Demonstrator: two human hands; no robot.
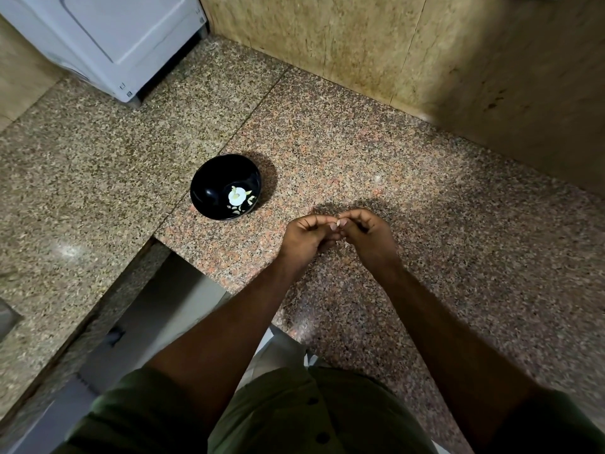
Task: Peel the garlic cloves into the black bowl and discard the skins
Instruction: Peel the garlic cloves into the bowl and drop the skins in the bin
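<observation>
Head-camera footage looked down on a speckled granite counter (360, 126) where both bare forearms reached forward from the bottom of the frame and converged above the stone. The left hand (306, 235) came in from the lower left with its wrist nearly straight, the back of the hand turned up and to the left, and its fingers curled inward toward the palm, the thumb lying along the top and meeting the fingertips. The right hand (366, 232) came in from the lower right, knuckles raised and fingers bent down and inward, so that the tips of both hands touched one another at the middle. Between those tips sat a small pale bit, seemingly a garlic clove (337, 223), pinched from both sides; it was too small to tell whether skin was on it. Both hands hovered just above the counter, casting a shadow behind them. The black bowl (209, 183) stood on the counter to the left of the hands and a little farther away, apart from them, upright, holding a white garlic head (236, 195) and a few pale scraps near its bottom. A white appliance (108, 37) stood at the far left corner against the tan stone wall (425, 54). A green shirt (294, 414) filled the bottom edge.
</observation>
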